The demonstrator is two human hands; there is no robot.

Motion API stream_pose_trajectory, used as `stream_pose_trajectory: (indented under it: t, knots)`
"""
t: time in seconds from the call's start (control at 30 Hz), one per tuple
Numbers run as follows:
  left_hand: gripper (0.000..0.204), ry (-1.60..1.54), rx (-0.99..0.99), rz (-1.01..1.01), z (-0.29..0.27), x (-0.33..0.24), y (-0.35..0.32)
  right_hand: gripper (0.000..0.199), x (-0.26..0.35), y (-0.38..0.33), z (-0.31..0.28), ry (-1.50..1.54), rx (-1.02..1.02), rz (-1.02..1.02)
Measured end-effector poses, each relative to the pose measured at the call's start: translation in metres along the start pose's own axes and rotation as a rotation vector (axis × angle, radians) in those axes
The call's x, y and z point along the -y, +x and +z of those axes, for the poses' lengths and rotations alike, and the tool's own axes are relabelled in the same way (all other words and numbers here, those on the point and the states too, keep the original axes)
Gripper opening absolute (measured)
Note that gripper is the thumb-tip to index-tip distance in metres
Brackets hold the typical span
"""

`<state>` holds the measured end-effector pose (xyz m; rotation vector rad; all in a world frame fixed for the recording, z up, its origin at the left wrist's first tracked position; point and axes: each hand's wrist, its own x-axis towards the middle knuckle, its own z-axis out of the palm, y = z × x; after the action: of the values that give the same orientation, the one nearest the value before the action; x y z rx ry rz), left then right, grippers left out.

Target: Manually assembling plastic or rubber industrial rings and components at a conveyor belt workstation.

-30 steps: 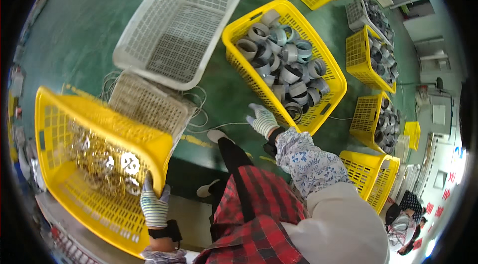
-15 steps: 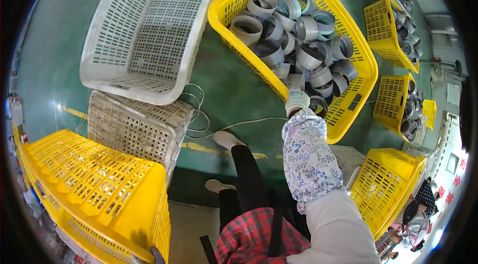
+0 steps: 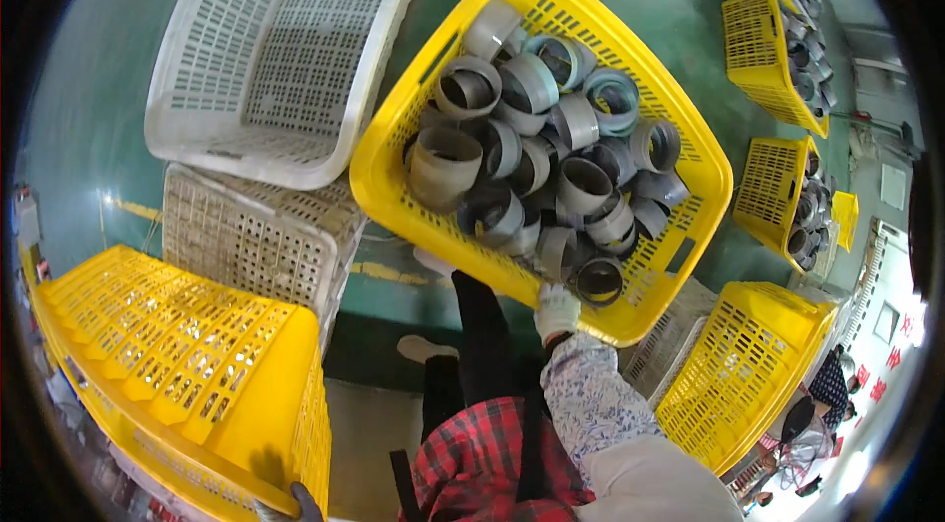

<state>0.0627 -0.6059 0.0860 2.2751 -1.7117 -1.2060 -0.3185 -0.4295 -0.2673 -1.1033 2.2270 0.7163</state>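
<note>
My right hand [image 3: 558, 310], in a white glove below a flowered sleeve cover, is closed on the near rim of a large yellow basket [image 3: 433, 242]. Inside lies a heap of short, wide pipe rings [image 3: 445, 168], mostly grey with a few bluish ones, tilted every way. The basket's near edge hangs over my feet, and its underside is hidden. At the lower left, my left hand [image 3: 305, 504], dark-gloved and partly cut off by the picture edge, has its fingers curled over the edge of another yellow basket [image 3: 187, 345], which is tipped on its side.
A white basket [image 3: 246, 160] with nothing in it rests by a dirty beige crate [image 3: 251, 232]. On the right are a tilted yellow basket [image 3: 743, 365] and ring-filled yellow baskets [image 3: 763, 187]. People [image 3: 822, 414] are at the far right. A cord runs over the green floor.
The ring-filled basket has come nearer and to the left, turning slightly, as my right hand drew back with its rim. My left hand stays on the other basket.
</note>
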Motion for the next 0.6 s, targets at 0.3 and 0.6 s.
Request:
stream_pose_trajectory:
  t: [0.3,0.6]
  knots:
    - [0.059,-0.040,-0.089,0.040,-0.001,0.050,-0.004,0.047,0.060,0.038,-0.093,0.352,0.117,-0.338]
    - [0.061,-0.060,0.065,-0.058,-0.006,0.023,0.001,0.045,0.197,0.144,-0.010,-0.367,0.430,-0.693]
